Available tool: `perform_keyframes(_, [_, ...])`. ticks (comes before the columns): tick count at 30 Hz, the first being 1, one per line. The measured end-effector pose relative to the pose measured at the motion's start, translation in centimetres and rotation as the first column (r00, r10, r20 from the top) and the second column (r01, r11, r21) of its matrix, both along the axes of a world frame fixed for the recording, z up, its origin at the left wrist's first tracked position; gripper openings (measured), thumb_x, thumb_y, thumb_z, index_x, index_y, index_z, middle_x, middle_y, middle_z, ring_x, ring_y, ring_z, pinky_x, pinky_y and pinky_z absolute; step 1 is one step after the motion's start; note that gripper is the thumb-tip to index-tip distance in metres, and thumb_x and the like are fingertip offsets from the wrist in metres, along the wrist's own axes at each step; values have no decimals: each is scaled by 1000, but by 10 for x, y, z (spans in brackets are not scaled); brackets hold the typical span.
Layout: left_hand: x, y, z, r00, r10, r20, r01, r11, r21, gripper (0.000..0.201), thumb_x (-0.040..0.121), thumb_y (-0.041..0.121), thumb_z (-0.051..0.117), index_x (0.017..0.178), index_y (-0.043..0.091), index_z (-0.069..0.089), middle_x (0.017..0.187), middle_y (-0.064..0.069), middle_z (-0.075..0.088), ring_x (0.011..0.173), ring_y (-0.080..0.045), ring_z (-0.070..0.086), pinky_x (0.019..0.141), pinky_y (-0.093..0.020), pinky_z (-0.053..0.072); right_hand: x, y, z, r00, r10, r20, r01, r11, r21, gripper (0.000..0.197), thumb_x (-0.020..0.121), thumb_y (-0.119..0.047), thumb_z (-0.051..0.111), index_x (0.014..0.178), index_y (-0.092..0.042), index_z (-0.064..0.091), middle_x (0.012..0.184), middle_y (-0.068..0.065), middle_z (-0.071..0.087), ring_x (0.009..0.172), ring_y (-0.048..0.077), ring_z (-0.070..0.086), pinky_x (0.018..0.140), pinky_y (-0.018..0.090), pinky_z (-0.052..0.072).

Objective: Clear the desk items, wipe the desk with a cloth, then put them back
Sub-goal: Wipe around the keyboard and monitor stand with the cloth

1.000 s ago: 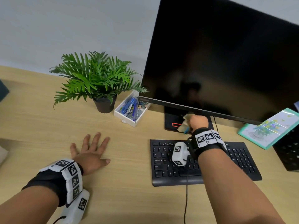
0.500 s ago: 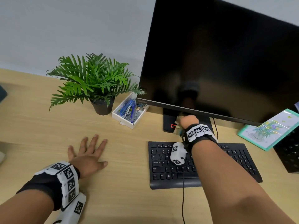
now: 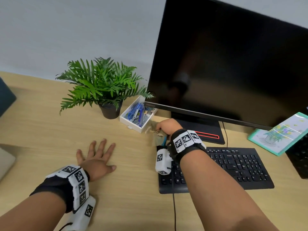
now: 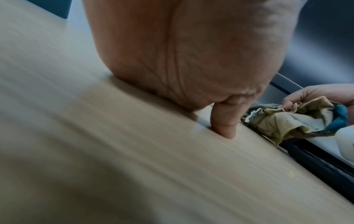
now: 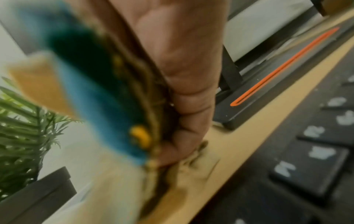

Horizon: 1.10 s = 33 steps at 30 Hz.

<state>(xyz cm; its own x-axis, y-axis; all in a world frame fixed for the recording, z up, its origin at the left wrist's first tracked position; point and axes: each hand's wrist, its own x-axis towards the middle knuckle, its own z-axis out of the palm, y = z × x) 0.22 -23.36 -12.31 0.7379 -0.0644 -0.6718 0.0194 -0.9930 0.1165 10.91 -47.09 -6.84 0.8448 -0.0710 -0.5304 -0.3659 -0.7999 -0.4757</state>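
My right hand (image 3: 166,127) grips a crumpled beige cloth (image 3: 155,134) with a teal patch and presses it on the wooden desk (image 3: 133,189), between the white tray (image 3: 133,121) and the keyboard (image 3: 233,165). The same cloth (image 4: 287,119) shows bunched under the fingers in the left wrist view, and the cloth (image 5: 99,106) fills the right wrist view, blurred. My left hand (image 3: 96,155) lies flat on the desk with fingers spread, holding nothing; its thumb (image 4: 224,122) touches the wood.
A potted fern (image 3: 103,85) stands behind the tray of pens. The black monitor (image 3: 233,64) on its stand (image 3: 200,129) fills the back right. A green-edged booklet (image 3: 280,132) lies at the right. A cable (image 3: 174,210) runs off the keyboard toward me.
My right hand has slid the cloth left, from in front of the monitor stand toward the white tray. The left hand stays flat in place.
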Motion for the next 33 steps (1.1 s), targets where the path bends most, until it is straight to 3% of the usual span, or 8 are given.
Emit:
perform_keyframes(4, [1,-1,1,1000,6,-1,-6,1000,-13,79,93,55,37,145,41,-21,151,7,-35,141,-26,-29,110,-62,-9,0,11,-4,994,-77,76,91,975,-203,47,98,-34,37,125,-1,55,130,18,55,119,32,53,92,34,44])
perform_keyframes(10, [0,-1,2,1000,16,14,-15,1000,-24,78,93,54,38,145,41,-19,152,7,-34,141,-26,-28,110,-63,-9,-20,47,-3,996,85,21,-78,968,-238,37,93,-17,49,127,-3,55,132,16,54,123,30,50,97,32,41])
perform_keyframes(19, [0,2,-3,996,-1,84,3,1000,-29,78,92,58,36,146,41,-18,153,7,-31,142,-26,-26,109,-64,-7,-87,89,0,941,326,-89,-337,890,-307,37,99,-22,38,127,-1,48,130,16,49,119,30,48,94,32,43])
perform_keyframes(22, [-3,4,-6,994,0,109,6,998,-55,78,91,59,37,146,41,-16,153,7,-30,142,-26,-25,110,-64,-8,-97,84,1,915,364,-173,-398,881,-254,25,93,-21,45,96,-1,60,96,14,56,94,28,54,68,29,42])
perform_keyframes(24, [-4,5,-5,991,13,132,-1,996,-87,79,91,58,40,147,42,-12,155,8,-27,143,-25,-23,110,-63,-7,-93,76,10,932,339,-125,-360,903,-233,24,91,-21,49,87,-1,62,92,11,58,91,27,54,70,30,45])
perform_keyframes(29, [-6,14,0,920,233,313,-115,928,-354,48,93,32,52,139,34,41,156,8,22,144,-20,15,116,-47,11,-87,74,24,956,292,30,-286,950,-125,38,96,-17,45,133,-9,53,136,12,51,106,21,52,82,28,43])
perform_keyframes(31, [-4,22,5,871,387,303,-173,819,-548,30,92,16,54,120,23,61,129,2,59,122,-17,49,100,-25,34,-92,76,16,930,367,33,-359,923,-138,36,95,-13,50,130,-13,56,135,9,53,111,21,52,90,25,39])
perform_keyframes(33, [-1,26,14,866,430,256,-205,772,-602,16,91,13,55,98,22,65,86,5,68,95,-17,62,75,-20,38,-103,77,8,890,455,28,-442,876,-194,38,92,-9,51,129,-17,59,135,5,54,120,22,50,98,22,35])
